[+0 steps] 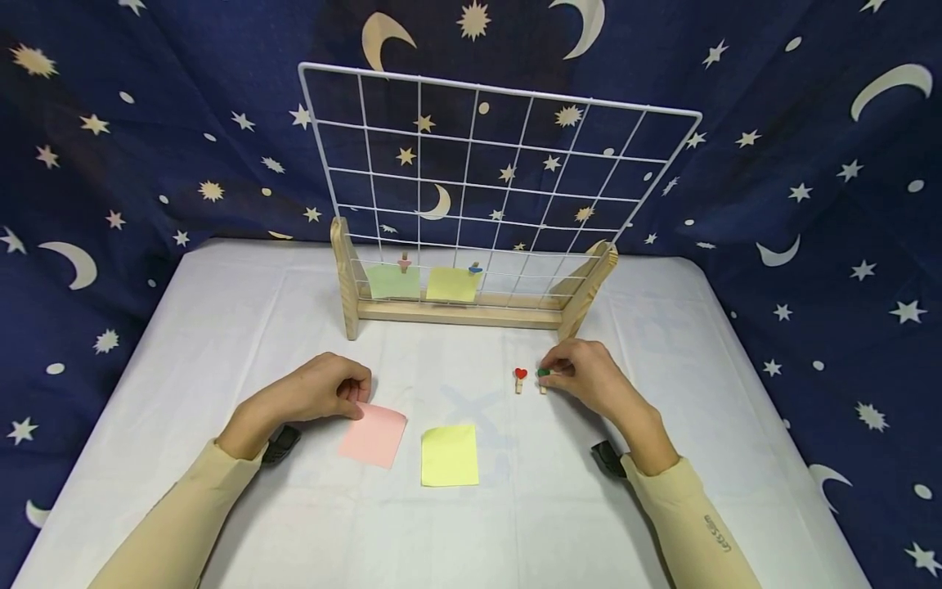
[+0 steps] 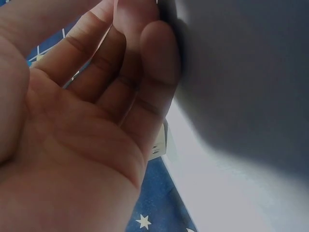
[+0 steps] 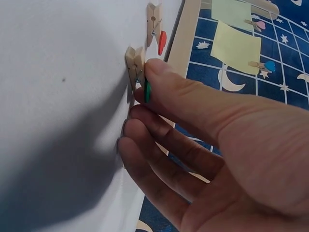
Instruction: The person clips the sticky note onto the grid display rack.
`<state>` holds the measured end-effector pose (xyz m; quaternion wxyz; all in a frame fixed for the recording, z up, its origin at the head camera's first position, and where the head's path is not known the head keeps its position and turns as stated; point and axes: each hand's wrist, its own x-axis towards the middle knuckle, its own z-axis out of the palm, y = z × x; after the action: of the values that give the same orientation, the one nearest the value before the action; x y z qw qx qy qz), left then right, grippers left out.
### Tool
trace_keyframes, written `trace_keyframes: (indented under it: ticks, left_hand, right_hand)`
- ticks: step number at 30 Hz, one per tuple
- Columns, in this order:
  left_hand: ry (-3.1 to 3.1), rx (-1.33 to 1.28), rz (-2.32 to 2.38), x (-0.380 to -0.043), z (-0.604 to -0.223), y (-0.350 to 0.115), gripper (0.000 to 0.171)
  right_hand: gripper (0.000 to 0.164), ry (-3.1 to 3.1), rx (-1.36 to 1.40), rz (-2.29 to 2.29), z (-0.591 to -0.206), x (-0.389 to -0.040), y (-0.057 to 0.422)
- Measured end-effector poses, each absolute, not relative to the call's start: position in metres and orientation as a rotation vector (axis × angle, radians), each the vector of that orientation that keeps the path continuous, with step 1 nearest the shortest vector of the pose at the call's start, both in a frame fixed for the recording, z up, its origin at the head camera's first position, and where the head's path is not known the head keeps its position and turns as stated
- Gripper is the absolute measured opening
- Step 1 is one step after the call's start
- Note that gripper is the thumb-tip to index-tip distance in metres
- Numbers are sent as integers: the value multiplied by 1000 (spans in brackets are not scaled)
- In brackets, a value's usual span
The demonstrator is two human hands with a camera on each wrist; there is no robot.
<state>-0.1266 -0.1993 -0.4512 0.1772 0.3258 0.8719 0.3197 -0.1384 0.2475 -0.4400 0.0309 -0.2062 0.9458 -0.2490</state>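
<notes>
Right of the middle of the white-covered table (image 1: 294, 532), a green-topped clothespin (image 3: 136, 72) sits pinched between thumb and forefinger of the right hand (image 1: 589, 376), its other fingers loosely bent. Just beside it lies a red-heart clothespin (image 1: 519, 379). Toward the left edge, the left hand (image 1: 312, 388), fingers curled, pinches a corner of a pink note (image 1: 375, 438); a loose yellow note (image 1: 450, 456) lies near that. By the far edge, a wooden stand (image 1: 464, 315) carries a white wire grid (image 1: 500, 88) with two clipped notes. Dark blue curtains (image 1: 147, 164) patterned with moons and stars hang behind and on both sides.
</notes>
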Motion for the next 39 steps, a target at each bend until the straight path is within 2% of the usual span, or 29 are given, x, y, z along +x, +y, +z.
trace_keyframes:
  ticks: [17, 32, 39]
  left_hand:
    - [2524, 912, 923, -129, -456, -200, 23]
    - [2652, 822, 1089, -132, -458, -199, 14]
    - [2730, 771, 1108, -133, -459, -198, 13]
  right_hand:
    - [17, 2859, -590, -839, -436, -136, 248]
    - [23, 2911, -551, -1001, -430, -138, 250]
    - [17, 2996, -474, -1007, -427, -138, 249]
